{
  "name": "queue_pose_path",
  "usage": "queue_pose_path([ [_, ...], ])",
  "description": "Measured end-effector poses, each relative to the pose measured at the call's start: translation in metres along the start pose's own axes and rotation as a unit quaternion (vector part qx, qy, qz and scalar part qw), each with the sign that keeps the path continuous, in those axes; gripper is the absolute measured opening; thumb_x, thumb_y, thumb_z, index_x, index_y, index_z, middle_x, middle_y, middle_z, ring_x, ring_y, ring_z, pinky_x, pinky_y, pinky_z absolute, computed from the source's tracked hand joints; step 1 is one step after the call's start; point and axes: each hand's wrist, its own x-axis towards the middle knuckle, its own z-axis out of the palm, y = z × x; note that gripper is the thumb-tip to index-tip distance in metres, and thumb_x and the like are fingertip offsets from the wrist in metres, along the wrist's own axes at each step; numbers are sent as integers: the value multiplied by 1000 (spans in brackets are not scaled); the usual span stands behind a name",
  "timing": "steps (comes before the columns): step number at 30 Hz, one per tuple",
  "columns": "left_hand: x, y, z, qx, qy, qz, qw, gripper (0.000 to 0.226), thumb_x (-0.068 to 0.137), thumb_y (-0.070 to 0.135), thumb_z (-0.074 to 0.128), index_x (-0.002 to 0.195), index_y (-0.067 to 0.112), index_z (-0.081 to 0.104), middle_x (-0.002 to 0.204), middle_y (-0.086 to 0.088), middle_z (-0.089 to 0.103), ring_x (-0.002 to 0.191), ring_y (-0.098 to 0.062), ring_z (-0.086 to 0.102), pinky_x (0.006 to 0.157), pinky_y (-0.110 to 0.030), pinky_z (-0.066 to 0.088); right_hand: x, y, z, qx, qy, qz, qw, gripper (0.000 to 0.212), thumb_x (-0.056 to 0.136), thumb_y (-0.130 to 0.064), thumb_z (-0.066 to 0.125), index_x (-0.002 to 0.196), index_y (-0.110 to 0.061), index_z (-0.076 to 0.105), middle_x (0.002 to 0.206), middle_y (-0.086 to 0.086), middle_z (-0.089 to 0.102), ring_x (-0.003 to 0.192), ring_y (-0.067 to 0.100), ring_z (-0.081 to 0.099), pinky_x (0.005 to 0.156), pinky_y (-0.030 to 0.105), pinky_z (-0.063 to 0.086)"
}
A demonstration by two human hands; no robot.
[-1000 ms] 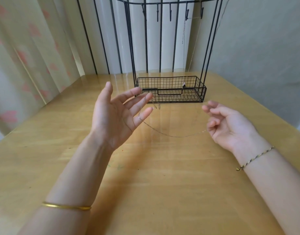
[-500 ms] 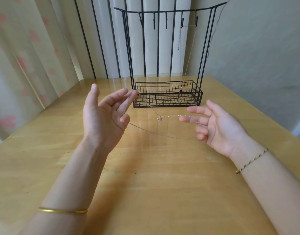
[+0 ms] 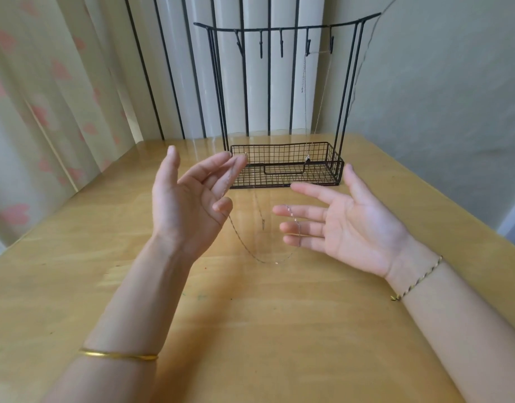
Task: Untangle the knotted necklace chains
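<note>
- To do this step well, I needed to move my grips apart slowly, so the thin chain (image 3: 262, 261) would open out and not snap.
- My left grip (image 3: 189, 205) was wide open, thumb up. The chain lay along its fingers. One finger was bent; I could not tell if it hooked the chain.
- My right grip (image 3: 346, 225) was wide and flat, with the chain over its fingers.
- Between my grips the chain hung in a loop.
</note>
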Motion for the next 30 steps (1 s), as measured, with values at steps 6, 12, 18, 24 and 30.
queue_pose_path([
  [6,8,14,21,11,-38,-15,999,60,97,55,28,106,3,58,121,-17,65,111,-19,64,41,-13,32,0,-8,6,-4,8,-6,1000,71,90,-64,26,132,-11,46,115,25,64,78,27,64,71,40,57],
  [12,22,36,38,34,-62,-22,997,55,97,50,32,105,1,57,120,-19,65,105,-19,66,37,-13,33,14,-26,16,-285,123,-18,951,31,93,-25,56,121,-13,56,74,5,65,41,9,38,37,20,26],
  [18,38,52,55,64,-95,-39,993,55,96,51,34,109,1,55,125,-21,62,108,-19,65,38,-13,30,38,-34,33,-442,93,-5,892,20,88,-19,65,108,-15,64,56,3,52,30,2,31,31,13,20],
  [24,52,64,54,81,-87,-29,992,53,96,50,34,108,2,56,121,-18,65,110,-19,65,39,-14,28,58,-37,23,-448,151,-3,881,22,94,-17,54,83,-5,68,64,6,57,35,6,36,34,16,27],
  [30,60,64,48,89,-72,-31,993,50,97,48,35,106,3,57,117,-16,68,103,-17,67,38,-13,29,72,-52,20,-510,222,-63,829,20,90,-27,59,75,-24,73,89,-1,70,90,24,62,79,35,49],
])
